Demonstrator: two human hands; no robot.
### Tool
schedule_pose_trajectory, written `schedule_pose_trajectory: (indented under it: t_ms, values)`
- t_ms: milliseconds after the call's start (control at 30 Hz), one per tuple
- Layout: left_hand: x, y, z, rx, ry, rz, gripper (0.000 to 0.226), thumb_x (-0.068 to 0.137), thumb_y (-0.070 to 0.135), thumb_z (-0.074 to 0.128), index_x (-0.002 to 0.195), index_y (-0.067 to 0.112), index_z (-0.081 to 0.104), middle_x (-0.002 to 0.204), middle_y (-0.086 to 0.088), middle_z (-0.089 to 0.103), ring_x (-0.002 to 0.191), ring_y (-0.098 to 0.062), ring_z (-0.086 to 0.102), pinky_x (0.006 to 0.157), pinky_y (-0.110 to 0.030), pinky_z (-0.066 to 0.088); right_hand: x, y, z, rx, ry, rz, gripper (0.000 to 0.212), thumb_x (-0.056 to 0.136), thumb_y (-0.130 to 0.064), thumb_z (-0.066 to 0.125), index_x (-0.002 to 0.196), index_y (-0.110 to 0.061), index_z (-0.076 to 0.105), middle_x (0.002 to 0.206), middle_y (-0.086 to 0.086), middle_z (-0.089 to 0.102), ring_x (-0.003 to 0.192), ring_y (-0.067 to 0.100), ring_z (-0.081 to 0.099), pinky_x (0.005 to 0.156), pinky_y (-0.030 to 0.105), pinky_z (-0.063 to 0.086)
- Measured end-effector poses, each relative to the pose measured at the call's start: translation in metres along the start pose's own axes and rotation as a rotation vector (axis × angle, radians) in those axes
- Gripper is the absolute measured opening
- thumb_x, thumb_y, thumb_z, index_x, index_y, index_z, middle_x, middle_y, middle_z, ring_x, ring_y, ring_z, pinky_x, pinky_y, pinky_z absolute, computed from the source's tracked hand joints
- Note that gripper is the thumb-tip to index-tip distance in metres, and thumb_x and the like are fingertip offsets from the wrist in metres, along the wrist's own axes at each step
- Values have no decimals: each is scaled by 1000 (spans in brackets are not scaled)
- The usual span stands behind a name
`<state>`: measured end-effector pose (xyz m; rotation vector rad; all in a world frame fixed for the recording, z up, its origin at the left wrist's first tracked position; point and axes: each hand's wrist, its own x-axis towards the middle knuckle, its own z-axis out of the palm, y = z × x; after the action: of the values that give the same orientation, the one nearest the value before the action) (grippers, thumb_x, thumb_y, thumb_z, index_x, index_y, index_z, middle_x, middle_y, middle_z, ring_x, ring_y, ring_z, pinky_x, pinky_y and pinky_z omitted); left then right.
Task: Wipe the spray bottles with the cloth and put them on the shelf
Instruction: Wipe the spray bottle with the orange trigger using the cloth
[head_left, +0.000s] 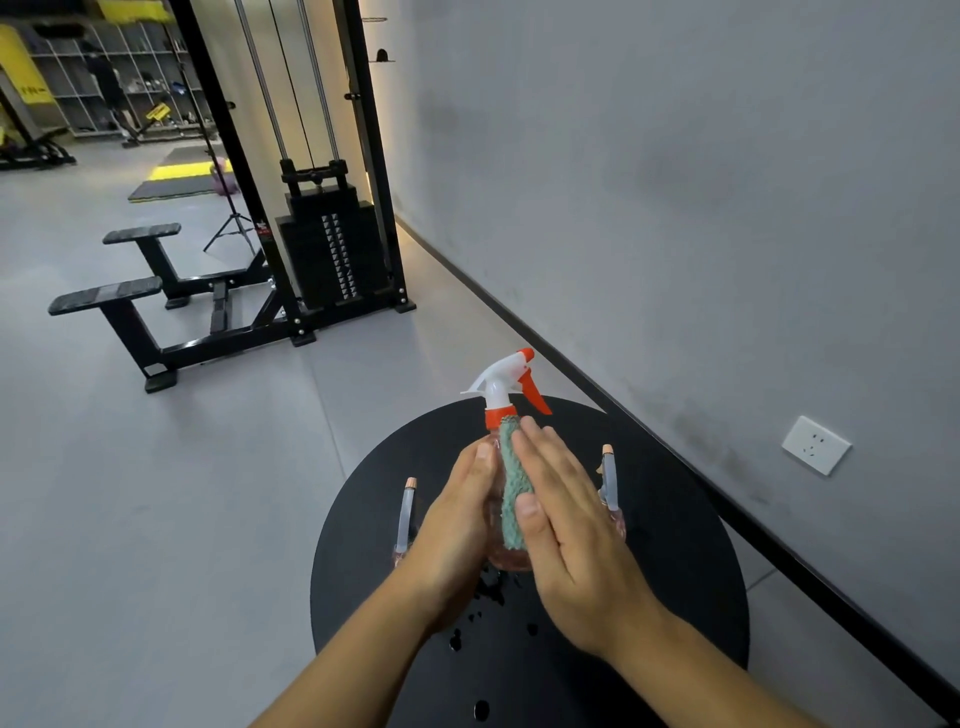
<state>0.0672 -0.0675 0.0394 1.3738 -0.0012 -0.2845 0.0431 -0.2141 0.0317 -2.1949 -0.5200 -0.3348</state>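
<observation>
Round black bench (675, 545) by a grey wall: my left hand (457, 525) cups the pink spray bottle (506, 410) standing on it, while my right hand (566, 525), fingers straight and together, presses the green cloth (511, 488) against its side.

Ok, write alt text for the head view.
Two hands wipe an orange-and-white spray bottle over a round black table: the left hand grips it, the right hand presses a green cloth on. Two more bottles flank it.
</observation>
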Motion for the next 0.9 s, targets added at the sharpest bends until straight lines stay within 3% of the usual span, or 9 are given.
schedule_pose_trajectory:
  t_ms: [133,267,367,433,500,567,700,833,900]
  values:
    - [-1,4,-3,-65,53,51,54,106,62,48,141,24,62,133,-15,73,123,-33,73,107,-59,57,-1,-2,-2,272,8,177,59,103,-66,20,160,-56,10,167,-35,15,155,-8,14,126,43,33]
    - [-4,8,0,-100,74,51,76,93,74,57,141,15,60,138,-22,68,125,-37,71,101,-53,61,-1,-8,0,154,12,77,56,106,-60,18,160,-55,4,169,-33,7,158,-2,9,125,47,34]
    - [-5,10,-1,-92,32,65,77,90,75,61,137,14,63,132,-23,68,121,-34,72,102,-53,60,-1,-10,2,200,44,100,55,106,-60,20,159,-57,4,169,-33,10,158,-2,11,125,47,34]
    - [-5,13,-5,-97,-21,85,67,94,64,64,139,14,64,129,-21,71,119,-34,73,97,-50,62,-1,-13,0,291,47,150,55,109,-58,22,160,-58,3,169,-31,10,156,-8,6,125,34,33]
    - [-8,17,-8,-118,-94,98,53,103,47,61,147,18,61,136,-19,71,122,-36,72,94,-50,62,0,-17,-4,315,26,178,53,111,-49,25,161,-51,6,171,-24,13,151,-18,0,118,3,18]
    - [-11,22,-8,-137,-135,118,48,105,37,60,150,19,60,138,-18,71,122,-35,72,93,-49,61,2,-19,-8,277,26,171,54,112,-44,26,163,-42,9,172,-18,18,154,-12,8,109,-7,4]
    - [-10,23,-7,-140,-49,166,42,112,39,47,145,20,66,134,-18,72,117,-35,73,95,-54,62,-1,-19,-7,255,5,140,57,109,-43,25,163,-40,8,172,-21,14,155,-11,6,111,-5,-3]
    - [-8,20,-4,-164,48,180,44,112,45,41,142,25,66,135,-14,73,122,-34,73,94,-50,62,-1,-16,-3,397,-31,181,61,105,-54,27,162,-53,6,168,-34,10,157,-7,10,128,28,23]
    - [-8,16,-1,-101,54,196,44,113,47,36,144,31,62,133,-8,75,121,-29,74,96,-49,62,2,-13,-4,360,-10,172,60,107,-51,27,163,-50,7,170,-30,12,157,-4,12,127,22,20]
